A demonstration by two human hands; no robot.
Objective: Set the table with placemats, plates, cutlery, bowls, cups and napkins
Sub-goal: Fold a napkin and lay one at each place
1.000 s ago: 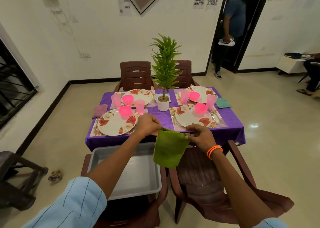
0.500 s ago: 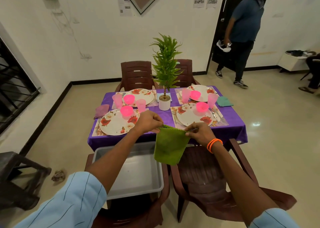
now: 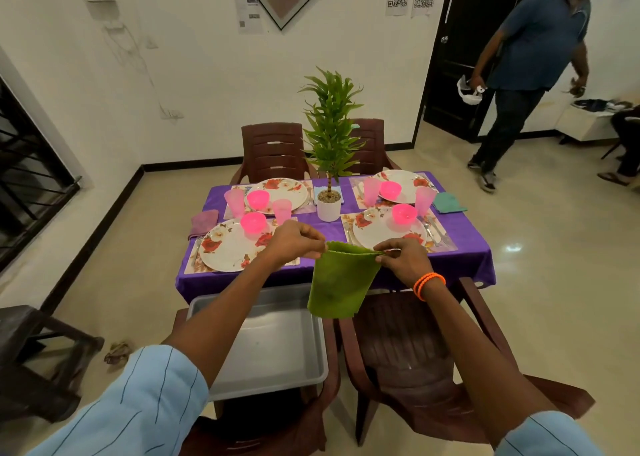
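A green napkin (image 3: 341,282) hangs in the air just in front of the near edge of the desk (image 3: 464,265), above the gap between two brown chairs. The left hand (image 3: 294,242) pinches its top left corner between thumb and fingertips, and the right hand (image 3: 403,260), with orange bands at the wrist, pinches the top right corner, so the top edge is stretched between them and the cloth droops below. The desk wears a purple cloth and carries four placemats, each with a flowered plate: the near left plate (image 3: 228,251) and near right plate (image 3: 384,232) each bear a pink bowl at the far rim, as do the two far plates. Pink cups stand beside the bowls. A mauve napkin (image 3: 204,222) lies at the left edge and a teal napkin (image 3: 446,203) at the right edge. Cutlery lies beside the near right plate. A potted plant (image 3: 329,165) stands at the middle of the desk. A grey tray (image 3: 263,372) rests on the near left chair (image 3: 332,351), below the left forearm. Another person (image 3: 530,57) stands by the dark doorway at the far right.
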